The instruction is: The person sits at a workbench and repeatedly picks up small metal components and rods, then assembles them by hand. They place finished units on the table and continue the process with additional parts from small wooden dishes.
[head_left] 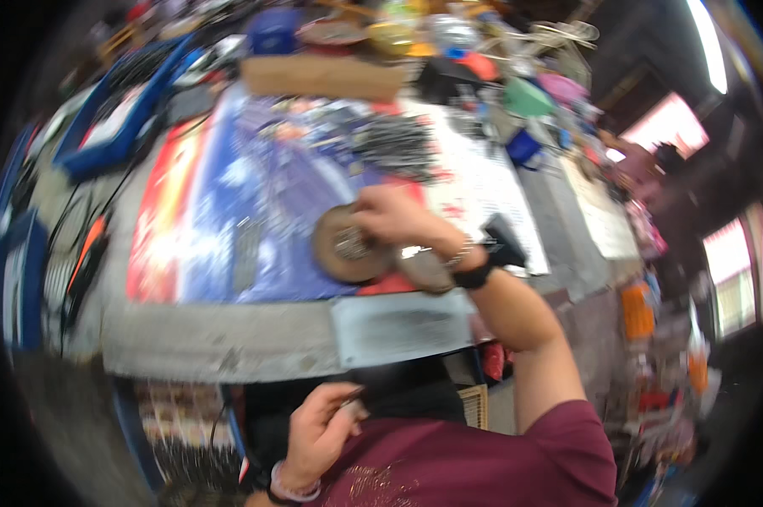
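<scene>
My right hand [392, 215] reaches over a round brown dish [332, 266] on the table, its fingers bent together at the small shiny pieces [349, 245] lying inside. Its fingertips are blurred, so what they pinch cannot be made out. Beneath my right wrist is a second round, metallic dish or lid [426, 270]. Closer to my body, below the table edge, my left hand [321, 431] is closed in a pinch; a small dark thing shows at its fingertips, too blurred to name.
A blue and red plastic-looking sheet [221, 228] covers the table, with a pile of thin grey parts [394, 145] on it. A pale blue-grey plate [403, 328] lies at the front edge. A cardboard strip [322, 78] stands behind; a blue tray [90, 156] is at left.
</scene>
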Action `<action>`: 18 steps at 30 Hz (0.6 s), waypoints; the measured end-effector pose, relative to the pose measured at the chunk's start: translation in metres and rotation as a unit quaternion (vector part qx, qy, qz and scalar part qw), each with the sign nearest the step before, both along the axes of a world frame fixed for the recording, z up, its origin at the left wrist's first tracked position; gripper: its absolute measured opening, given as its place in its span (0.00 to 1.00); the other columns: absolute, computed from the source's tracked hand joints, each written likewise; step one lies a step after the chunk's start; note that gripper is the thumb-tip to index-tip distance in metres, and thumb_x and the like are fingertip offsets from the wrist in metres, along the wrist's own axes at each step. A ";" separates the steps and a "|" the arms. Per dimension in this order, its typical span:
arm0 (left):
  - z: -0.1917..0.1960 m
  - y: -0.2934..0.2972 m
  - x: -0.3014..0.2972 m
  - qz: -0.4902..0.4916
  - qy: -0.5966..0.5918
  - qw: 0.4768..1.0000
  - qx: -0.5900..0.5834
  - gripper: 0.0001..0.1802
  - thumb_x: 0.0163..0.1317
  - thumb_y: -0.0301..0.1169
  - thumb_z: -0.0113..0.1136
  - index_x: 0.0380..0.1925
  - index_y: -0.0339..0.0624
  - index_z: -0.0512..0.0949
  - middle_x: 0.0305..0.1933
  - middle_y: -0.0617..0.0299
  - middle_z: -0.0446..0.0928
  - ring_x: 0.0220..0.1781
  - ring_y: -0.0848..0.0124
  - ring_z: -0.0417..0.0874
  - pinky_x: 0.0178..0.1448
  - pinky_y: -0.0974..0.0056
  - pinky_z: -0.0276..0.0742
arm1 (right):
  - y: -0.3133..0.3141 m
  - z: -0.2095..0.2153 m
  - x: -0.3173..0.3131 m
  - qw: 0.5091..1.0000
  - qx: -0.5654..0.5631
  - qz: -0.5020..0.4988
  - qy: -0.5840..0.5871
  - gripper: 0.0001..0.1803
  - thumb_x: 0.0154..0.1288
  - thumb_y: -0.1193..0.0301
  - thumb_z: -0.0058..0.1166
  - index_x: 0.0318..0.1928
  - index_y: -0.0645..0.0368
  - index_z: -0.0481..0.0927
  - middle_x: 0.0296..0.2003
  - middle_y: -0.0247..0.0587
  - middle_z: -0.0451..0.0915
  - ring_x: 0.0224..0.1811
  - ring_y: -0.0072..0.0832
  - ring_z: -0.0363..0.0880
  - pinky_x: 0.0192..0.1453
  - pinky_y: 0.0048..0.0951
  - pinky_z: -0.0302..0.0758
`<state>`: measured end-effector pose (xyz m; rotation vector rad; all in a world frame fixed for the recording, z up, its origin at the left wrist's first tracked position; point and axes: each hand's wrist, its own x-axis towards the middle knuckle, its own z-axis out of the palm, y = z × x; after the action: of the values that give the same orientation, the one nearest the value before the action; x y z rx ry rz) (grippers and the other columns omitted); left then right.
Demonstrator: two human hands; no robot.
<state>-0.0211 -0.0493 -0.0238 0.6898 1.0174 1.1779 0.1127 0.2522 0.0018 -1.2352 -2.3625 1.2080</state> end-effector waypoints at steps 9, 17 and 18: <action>0.004 0.001 0.005 0.035 -0.004 0.999 0.019 0.14 0.66 0.21 0.54 0.51 0.32 0.73 0.32 0.61 0.78 0.29 0.79 0.74 0.33 0.77 0.69 | -0.015 0.001 0.003 0.997 0.058 0.054 -0.001 0.11 0.60 0.72 0.52 0.36 0.70 0.79 0.24 0.48 0.83 0.24 0.31 0.83 0.28 0.31 0.78; 0.013 -0.003 0.013 0.025 0.009 1.000 0.016 0.13 0.66 0.21 0.53 0.51 0.34 0.73 0.34 0.61 0.78 0.30 0.79 0.74 0.35 0.78 0.69 | -0.019 0.003 0.014 0.995 -0.038 0.025 0.091 0.10 0.64 0.72 0.50 0.38 0.69 0.77 0.24 0.44 0.81 0.24 0.26 0.82 0.26 0.26 0.76; 0.014 -0.005 0.013 0.013 0.016 1.000 0.023 0.14 0.66 0.22 0.53 0.52 0.35 0.73 0.35 0.62 0.78 0.30 0.79 0.74 0.35 0.77 0.69 | -0.022 0.005 0.018 0.989 -0.107 0.012 0.101 0.10 0.65 0.72 0.50 0.36 0.69 0.76 0.26 0.43 0.81 0.26 0.26 0.82 0.26 0.25 0.76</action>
<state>-0.0085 -0.0542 -0.0102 0.7356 1.0313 1.2187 0.1311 0.2298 0.0067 -1.0856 -2.1521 1.5500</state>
